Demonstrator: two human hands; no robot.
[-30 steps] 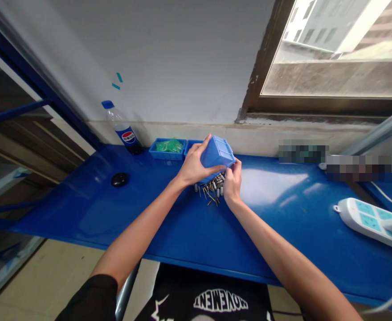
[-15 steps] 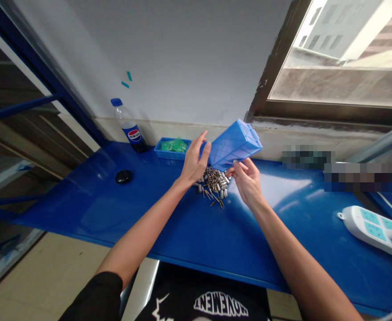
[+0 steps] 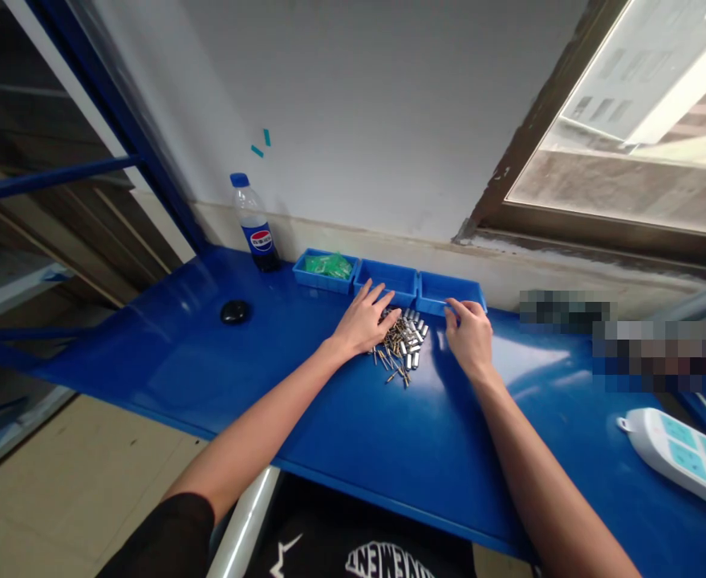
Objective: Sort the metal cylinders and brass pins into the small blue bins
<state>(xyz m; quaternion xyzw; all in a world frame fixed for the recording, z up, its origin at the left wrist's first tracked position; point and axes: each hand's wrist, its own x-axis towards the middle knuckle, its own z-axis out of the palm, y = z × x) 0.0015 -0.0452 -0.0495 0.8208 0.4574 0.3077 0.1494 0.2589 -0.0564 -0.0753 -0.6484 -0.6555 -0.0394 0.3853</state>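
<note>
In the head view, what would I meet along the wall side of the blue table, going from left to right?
Clear plastic bottle with blue cap → blue plastic bin with green pieces → second blue plastic bin → third blue plastic bin → pixelated items, not identifiable.

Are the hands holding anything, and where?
Left hand, open over the metal parts, holds nothing visible; right hand is at the right bin's front rim, grip unclear.

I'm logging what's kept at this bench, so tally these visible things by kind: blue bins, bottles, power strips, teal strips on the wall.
Blue bins: 3
Bottle: 1
Power strip: 1
Teal strips: 2
Total: 7
</note>
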